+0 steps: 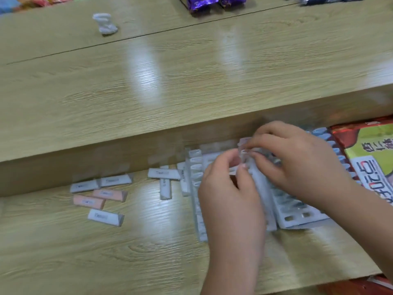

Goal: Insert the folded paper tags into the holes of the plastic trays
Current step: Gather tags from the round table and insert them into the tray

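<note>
Clear plastic trays (297, 211) with rows of holes lie on the lower wooden shelf at centre right. Both hands meet over their far end. My right hand (297, 162) pinches a pale folded paper tag (243, 143) at the top of a tray. My left hand (229, 192) holds a tray strip beside it, thumb and forefinger closed at the same spot. Loose folded tags lie to the left: white ones (163, 173) near the trays, two pink ones (89, 201) and more white ones (105, 217) further left. The picture is blurred.
A raised wooden tabletop (170, 81) runs behind the shelf, its front edge just beyond the trays. A white knitted item (104, 23) sits on it far left, purple packets (202, 3) at the top. A red and yellow packet (370, 158) lies right of the trays.
</note>
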A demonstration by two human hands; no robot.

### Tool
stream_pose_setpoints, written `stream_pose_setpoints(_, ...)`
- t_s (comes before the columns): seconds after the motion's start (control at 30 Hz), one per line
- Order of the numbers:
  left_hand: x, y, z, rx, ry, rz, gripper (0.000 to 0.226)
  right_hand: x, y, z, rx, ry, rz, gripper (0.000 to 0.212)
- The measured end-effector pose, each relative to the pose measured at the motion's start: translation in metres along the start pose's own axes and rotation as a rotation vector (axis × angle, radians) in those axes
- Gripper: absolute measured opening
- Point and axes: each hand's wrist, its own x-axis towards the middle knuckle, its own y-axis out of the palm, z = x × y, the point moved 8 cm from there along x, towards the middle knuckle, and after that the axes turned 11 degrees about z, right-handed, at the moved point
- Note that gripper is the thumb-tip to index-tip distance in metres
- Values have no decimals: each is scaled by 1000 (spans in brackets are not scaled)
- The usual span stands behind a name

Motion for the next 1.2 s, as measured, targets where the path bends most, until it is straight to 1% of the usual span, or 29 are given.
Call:
stream_pose_setpoints(0.07,-12,-26,-6,28,55,-46,17,-3,-6,17,77,10,-119,16)
stream_pose_setpoints(0.13,-20,-65,4,41,71,-140,15,-1,-2,47,189,-10,-158,15)
stream_pose_setpoints(0.2,-25,-109,31,40,22,-234,14,6,14,87,273,-44,-101,16)
stream_pose_setpoints(0.33,-36,-189,106,122,-210,-381,8,34,76,164,273,-93,136,23)
stream_pose_setpoints(0.43,-36,-232,142,192,-325,-477,19,60,124,199,199,-81,260,27)
stream_pose_setpoints(0.47,-31,-242,148,212,-334,-496,23,68,138,204,160,-61,282,27)
stream_pose_setpoints(0.53,-17,-259,151,298,-298,-515,33,83,159,211,62,-25,300,26)
stream_pose_setpoints(0.6,1,-269,147,464,-217,-465,38,91,172,212,-23,9,315,24)
stream_pose_setpoints(0.67,19,-272,144,653,-140,-351,32,94,177,212,-81,31,306,19)
stream_pose_setpoints(0.73,29,-273,147,759,-92,-249,27,94,177,212,-102,47,289,14)
stream_pose_setpoints(0.87,37,-280,154,887,-53,-174,28,93,180,205,27,88,342,15)
stream_pose_setpoints(0.97,45,-285,148,1047,41,-126,19,91,166,196,108,114,312,7)
stream_pose_setpoints(1.03,48,-286,143,1127,58,-82,15,87,152,191,177,106,281,4)
stream_pose_setpoints(1.1,48,-290,139,1126,27,-56,11,81,132,187,254,79,220,4)
stream_pose_setpoints(1.2,42,-297,125,850,32,-71,13,67,94,171,408,47,77,10)
